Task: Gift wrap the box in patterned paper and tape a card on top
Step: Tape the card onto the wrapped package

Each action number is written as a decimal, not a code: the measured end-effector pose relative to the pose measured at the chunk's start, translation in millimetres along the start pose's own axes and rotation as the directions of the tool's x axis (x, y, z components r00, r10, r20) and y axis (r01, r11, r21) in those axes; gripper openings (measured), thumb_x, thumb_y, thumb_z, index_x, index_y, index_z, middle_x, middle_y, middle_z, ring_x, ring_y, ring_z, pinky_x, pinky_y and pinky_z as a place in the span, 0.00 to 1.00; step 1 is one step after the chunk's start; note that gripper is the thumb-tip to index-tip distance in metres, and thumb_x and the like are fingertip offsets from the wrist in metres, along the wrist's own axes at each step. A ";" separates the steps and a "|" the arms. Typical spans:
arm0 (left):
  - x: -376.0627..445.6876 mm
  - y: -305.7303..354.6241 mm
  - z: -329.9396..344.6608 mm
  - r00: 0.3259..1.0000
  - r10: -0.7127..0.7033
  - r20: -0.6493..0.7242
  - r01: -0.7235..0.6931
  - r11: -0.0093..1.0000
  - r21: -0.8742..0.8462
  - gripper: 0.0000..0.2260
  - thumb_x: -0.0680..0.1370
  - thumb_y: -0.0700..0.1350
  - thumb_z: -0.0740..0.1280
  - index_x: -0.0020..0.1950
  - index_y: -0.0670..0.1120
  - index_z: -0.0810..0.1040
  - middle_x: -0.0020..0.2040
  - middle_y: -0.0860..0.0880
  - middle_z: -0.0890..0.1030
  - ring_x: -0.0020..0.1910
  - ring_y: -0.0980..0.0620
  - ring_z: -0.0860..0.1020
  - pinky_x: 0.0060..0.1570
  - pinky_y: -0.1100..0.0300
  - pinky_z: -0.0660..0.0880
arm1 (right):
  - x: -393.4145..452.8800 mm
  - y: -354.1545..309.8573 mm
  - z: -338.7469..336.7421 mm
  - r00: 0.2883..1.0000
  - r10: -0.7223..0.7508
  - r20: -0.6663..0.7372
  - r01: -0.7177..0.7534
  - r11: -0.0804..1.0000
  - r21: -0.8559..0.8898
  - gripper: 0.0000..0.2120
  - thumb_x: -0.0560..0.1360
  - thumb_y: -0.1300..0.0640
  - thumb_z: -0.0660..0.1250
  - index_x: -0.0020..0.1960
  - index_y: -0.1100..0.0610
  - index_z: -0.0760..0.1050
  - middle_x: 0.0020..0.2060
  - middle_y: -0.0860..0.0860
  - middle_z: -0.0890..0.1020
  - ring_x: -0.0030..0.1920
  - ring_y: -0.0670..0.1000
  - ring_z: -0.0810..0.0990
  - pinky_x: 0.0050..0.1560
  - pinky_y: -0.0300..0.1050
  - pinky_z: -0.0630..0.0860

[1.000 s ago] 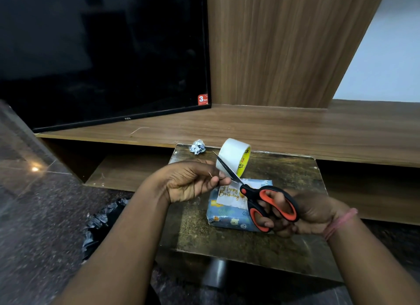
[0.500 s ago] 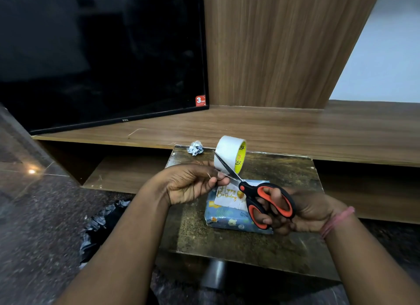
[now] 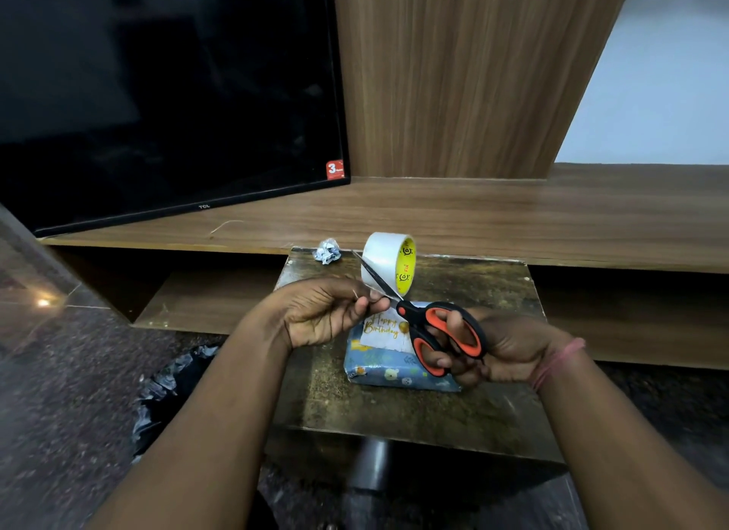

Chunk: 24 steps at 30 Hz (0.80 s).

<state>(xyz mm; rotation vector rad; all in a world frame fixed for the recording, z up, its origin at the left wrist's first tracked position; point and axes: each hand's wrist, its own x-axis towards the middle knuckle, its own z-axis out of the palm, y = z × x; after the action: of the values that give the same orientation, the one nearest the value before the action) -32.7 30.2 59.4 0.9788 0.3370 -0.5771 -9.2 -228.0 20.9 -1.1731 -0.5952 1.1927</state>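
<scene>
Head view: scissors (image 3: 434,328) hide card's (image 3: 380,330) right edge.

A small, worn worktop (image 3: 394,407) carries the wrapped box (image 3: 388,371), an upright tape roll (image 3: 384,259) and a crumpled paper scrap (image 3: 327,250) at its far edge.

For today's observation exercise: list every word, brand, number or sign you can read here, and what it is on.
"Happy Birthday": card on the wrapped box.
"TCL": television bottom edge.
"3": red sticker on the television; smaller print unreadable.
"FIX": yellow core of the tape roll, partly blurred.
</scene>
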 end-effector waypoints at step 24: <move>4.9 -5.3 12.1 0.995 0.079 0.059 -0.089 0.977 0.192 0.07 0.77 0.28 0.64 0.54 0.31 0.76 0.41 0.40 0.84 0.41 0.52 0.86 0.35 0.70 0.80 | -8.6 -3.8 -5.8 0.998 -0.057 0.023 0.056 0.998 0.027 0.37 0.67 0.44 0.80 0.64 0.63 0.68 0.37 0.55 0.72 0.37 0.47 0.70 0.27 0.41 0.53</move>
<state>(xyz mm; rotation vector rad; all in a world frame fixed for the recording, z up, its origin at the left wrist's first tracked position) -31.7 16.2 59.6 1.1583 0.1946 -0.5649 -5.5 -237.9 24.2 -1.1140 -0.6255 1.1645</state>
